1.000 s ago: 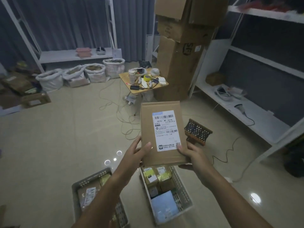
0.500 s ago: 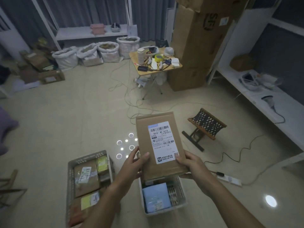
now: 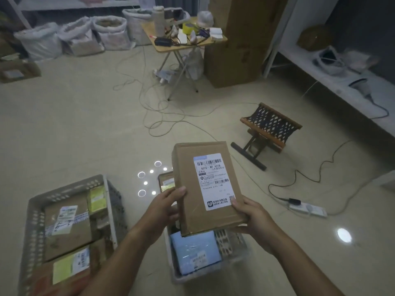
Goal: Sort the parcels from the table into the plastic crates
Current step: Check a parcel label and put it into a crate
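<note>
Below, full crates (image 3: 32, 221), stool (image 3: 270, 127) nearby

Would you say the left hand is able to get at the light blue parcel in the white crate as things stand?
Probably not yet. The left hand and right hand both grip the cardboard box, which hangs right above the light blue parcel in the white crate, covering its far end.
</note>
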